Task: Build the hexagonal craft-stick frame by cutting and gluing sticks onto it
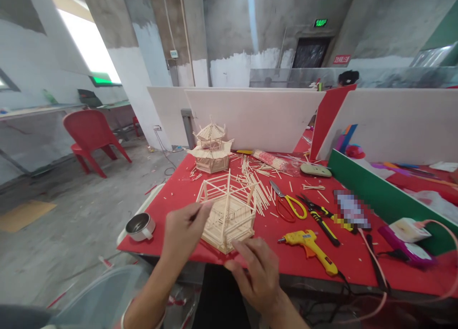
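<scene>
A hexagonal frame of thin wooden sticks [229, 214], with upright posts and rails around a stick floor, stands at the red table's front edge. My left hand [186, 231] is closed at its left side, thumb against the upper rail; the other fingers are partly hidden. Close to the frame's front corner is my right hand [255, 267], its thumb and fingers apart with a gap between them. Nothing shows in that gap; whether its fingertips touch the base I cannot tell. Behind the frame stands a tiered stick pavilion [211, 150].
Loose sticks [259, 193] lie right of the frame. Scissors [286, 200], black-and-yellow pliers [324, 226] and a yellow glue gun [311, 250] lie further right. A metal cup [140, 226] sits at the left edge. A green divider [379, 190] borders the right side.
</scene>
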Demonstrator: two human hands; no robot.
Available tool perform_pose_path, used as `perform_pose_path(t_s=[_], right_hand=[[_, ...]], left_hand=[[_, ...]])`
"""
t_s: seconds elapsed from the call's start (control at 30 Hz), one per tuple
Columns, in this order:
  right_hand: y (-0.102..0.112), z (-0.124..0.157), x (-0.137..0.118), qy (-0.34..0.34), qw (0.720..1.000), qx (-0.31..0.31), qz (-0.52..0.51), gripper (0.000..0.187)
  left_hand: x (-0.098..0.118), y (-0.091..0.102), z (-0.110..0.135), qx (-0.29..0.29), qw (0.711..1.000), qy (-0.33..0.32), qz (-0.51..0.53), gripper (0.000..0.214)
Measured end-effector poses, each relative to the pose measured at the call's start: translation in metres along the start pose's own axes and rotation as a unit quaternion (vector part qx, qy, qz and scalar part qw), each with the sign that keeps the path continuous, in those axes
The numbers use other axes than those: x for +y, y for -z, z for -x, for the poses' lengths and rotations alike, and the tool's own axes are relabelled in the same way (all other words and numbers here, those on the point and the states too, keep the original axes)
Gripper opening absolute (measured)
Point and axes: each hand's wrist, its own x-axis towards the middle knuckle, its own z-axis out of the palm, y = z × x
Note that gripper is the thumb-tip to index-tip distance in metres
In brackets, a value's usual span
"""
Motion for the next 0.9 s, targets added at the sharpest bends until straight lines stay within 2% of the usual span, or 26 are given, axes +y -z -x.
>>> perform_pose_path(t_s=[0.07,0.13,0.17,0.23,0.3,0.43,0.5,0.63,0.77,0.9], right_hand=[[0.0,0.019,0.004,-0.059,0.997,0.041,0.017,0.031],[-0.002,0.037,0.009,-0.151,0.985,0.078,0.037,0.024],[-0.005,0.045,0.011,-0.191,0.976,0.091,0.044,0.023],[-0.01,0.058,0.015,-0.237,0.965,0.098,0.051,0.021],[-0.015,0.066,0.018,-0.247,0.963,0.092,0.05,0.019],[-0.024,0.073,0.024,-0.253,0.964,0.078,0.038,0.014],[-0.027,0.074,0.027,-0.265,0.961,0.079,0.032,0.013],[-0.033,0.071,0.032,-0.289,0.954,0.072,0.016,0.016],[-0.035,0.063,0.034,-0.317,0.947,0.056,0.006,0.02],[-0.038,0.057,0.035,-0.318,0.945,0.073,0.032,0.021]], left_hand=[[-0.017,-0.001,0.02,0.127,0.989,0.042,0.057,0.047],[-0.042,-0.008,0.039,0.226,0.957,0.101,0.15,0.042],[-0.057,-0.014,0.046,0.254,0.942,0.125,0.181,0.04],[-0.085,-0.026,0.054,0.275,0.926,0.157,0.207,0.036],[-0.109,-0.038,0.054,0.266,0.925,0.184,0.197,0.035],[-0.133,-0.053,0.04,0.219,0.948,0.131,0.189,0.032],[-0.138,-0.059,0.032,0.222,0.949,0.111,0.192,0.03],[-0.141,-0.066,0.024,0.213,0.95,0.125,0.189,0.029],[-0.143,-0.065,0.021,0.162,0.961,0.144,0.173,0.035],[-0.149,-0.064,0.018,0.106,0.967,0.172,0.152,0.04]])
